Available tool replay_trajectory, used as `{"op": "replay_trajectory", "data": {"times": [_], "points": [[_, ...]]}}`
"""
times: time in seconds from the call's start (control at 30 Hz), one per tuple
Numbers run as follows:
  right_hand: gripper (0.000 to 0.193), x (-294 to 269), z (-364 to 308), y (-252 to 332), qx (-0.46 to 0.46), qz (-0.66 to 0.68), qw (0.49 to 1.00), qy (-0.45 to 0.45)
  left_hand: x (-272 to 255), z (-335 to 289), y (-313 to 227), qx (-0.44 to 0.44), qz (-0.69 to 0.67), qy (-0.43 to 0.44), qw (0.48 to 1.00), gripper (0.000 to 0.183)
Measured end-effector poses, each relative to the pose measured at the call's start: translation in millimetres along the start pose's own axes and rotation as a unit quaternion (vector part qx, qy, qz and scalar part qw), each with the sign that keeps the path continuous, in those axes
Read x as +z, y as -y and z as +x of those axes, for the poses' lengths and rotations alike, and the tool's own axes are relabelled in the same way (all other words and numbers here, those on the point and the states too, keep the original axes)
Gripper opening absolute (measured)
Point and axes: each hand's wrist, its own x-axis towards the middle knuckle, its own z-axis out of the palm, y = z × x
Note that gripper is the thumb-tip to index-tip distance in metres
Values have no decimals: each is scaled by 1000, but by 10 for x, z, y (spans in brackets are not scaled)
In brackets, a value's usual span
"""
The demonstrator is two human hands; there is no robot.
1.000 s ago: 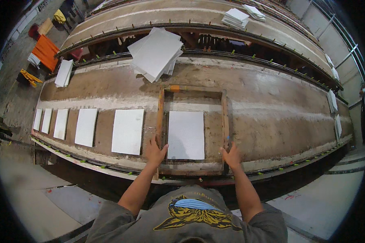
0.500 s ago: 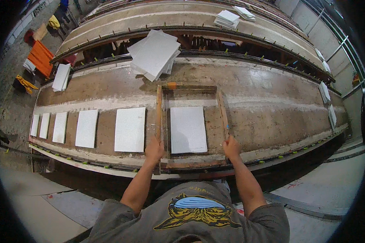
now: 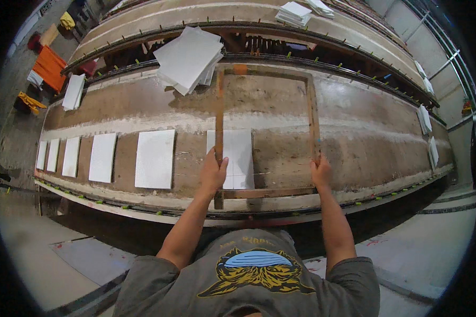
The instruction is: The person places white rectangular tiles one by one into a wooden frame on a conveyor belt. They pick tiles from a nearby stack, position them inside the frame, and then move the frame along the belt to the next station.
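Both hands hold a large rectangular wooden frame (image 3: 313,113) above the long table. My left hand (image 3: 213,171) is closed around its left bar near the lower corner; my right hand (image 3: 321,171) grips the right bar at about the same height. Under the frame's left part lies a white square sheet (image 3: 239,150), and the left bar crosses over it. Thin pale lines show inside the frame near its lower bar; whether a mesh spans it, I cannot tell. To the left, a row of similar white sheets (image 3: 155,158) lies spaced along the table.
A fanned stack of white sheets (image 3: 189,59) sits at the table's far side, close to the frame's upper left corner. Green clips (image 3: 290,212) line the table's near rail. Behind stands another long table (image 3: 238,15) with white stacks (image 3: 294,13). Orange cloth (image 3: 50,68) hangs at left.
The frame has moved right and away from me, held by both hands. Before, the white sheet lay wholly inside it; now the left bar passes over that sheet. The view has shifted slightly.
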Motion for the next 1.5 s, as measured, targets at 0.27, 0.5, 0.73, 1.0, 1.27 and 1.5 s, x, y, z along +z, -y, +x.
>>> {"op": "replay_trajectory", "data": {"times": [0.27, 0.5, 0.73, 1.0, 1.27, 1.5], "points": [[48, -77, 57, -1301, 34, -4, 999, 33, 1189, -184, -249, -6, 32, 43, 999, 64], [50, -304, 41, -1863, 74, -59, 989, 112, 1928, -417, -285, -27, 92, 74, 993, 64], [49, -389, -9, -2241, 38, -75, 993, 78, 2264, -642, -417, -30, 119, 56, 991, 64], [54, -445, -56, -2507, 39, -107, 989, 92, 2311, -807, -704, -82, 116, 86, 986, 66], [55, -525, -56, -2492, 33, -109, 990, 81, 2451, -916, -582, -71, 122, 66, 988, 68], [56, -563, -38, -2535, 59, -56, 991, 108, 2541, -908, -515, -35, 121, 52, 991, 65]]}}
